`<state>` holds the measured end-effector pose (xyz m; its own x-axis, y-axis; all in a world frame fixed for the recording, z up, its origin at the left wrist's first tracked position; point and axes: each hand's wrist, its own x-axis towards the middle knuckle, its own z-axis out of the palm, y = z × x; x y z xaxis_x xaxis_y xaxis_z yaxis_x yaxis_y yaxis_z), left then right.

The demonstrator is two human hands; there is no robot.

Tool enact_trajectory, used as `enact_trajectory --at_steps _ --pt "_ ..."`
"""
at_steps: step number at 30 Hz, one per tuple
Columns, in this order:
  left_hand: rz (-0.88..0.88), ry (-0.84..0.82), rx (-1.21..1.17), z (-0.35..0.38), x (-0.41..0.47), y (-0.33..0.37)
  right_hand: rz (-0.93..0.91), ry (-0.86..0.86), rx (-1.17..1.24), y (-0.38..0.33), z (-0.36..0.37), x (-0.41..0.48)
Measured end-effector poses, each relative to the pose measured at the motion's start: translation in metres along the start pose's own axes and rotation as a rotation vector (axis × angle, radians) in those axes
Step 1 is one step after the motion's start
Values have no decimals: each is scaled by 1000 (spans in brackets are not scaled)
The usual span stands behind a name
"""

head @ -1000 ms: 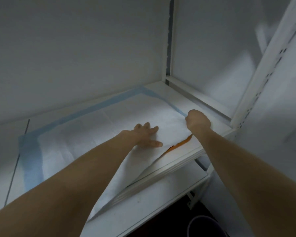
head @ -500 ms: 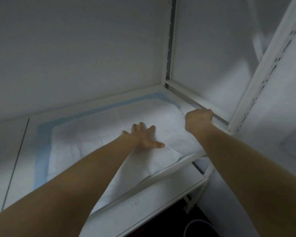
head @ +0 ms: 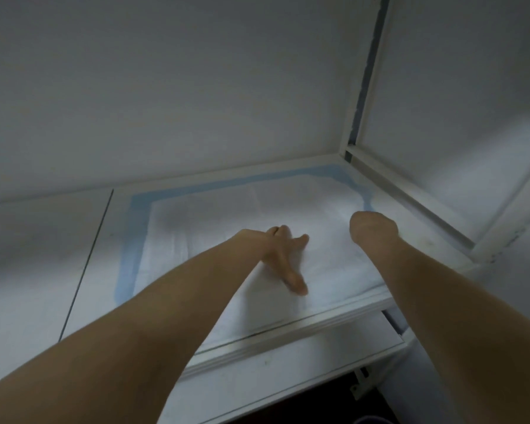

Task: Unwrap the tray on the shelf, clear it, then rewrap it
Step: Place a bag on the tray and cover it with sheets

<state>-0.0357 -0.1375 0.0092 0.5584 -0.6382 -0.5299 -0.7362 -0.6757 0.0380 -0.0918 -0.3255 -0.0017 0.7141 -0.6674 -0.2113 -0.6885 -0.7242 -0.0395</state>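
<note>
A white pad with a blue border (head: pixel 214 228) lies spread flat over the tray on the shelf. Only the tray's white front rim (head: pixel 303 327) shows below the pad's near edge; whatever is in it is hidden. My left hand (head: pixel 283 255) rests flat on the middle of the pad, fingers straight and spread, thumb pointing toward me. My right hand (head: pixel 374 229) is on the pad near its right edge, bent down at the wrist. Its fingers are hidden behind the back of the hand.
The white shelf board (head: pixel 273 381) juts out below the tray's front. A white wall rises close behind, and a white upright post (head: pixel 364 71) with a side rail (head: pixel 410 197) closes the right. A dark rounded rim (head: pixel 371 420) peeks in at the bottom edge.
The pad's right front corner, lifted by my right hand with an orange edge showing beneath, has been laid down flat. My left hand stayed pressed on the pad.
</note>
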Motion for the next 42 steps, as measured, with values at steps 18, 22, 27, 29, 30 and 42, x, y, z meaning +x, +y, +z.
enact_trajectory --at_steps 18,22,27,29,30,42 --pt "-536 457 -214 17 10 -96 -595 196 -214 -88 7 -1" --pt "-574 382 -266 26 3 -110 -591 55 -165 -111 19 0" --pt "-648 331 -315 32 2 -122 -445 -94 -69 -98 23 12" --pt "-656 292 -266 28 2 -119 -445 -98 -68 -91 20 14" --pt "-666 276 -260 26 1 -117 -451 -90 -73 -90 18 14" --pt "-524 304 -255 30 26 -94 -263 72 -183 -64 25 29"
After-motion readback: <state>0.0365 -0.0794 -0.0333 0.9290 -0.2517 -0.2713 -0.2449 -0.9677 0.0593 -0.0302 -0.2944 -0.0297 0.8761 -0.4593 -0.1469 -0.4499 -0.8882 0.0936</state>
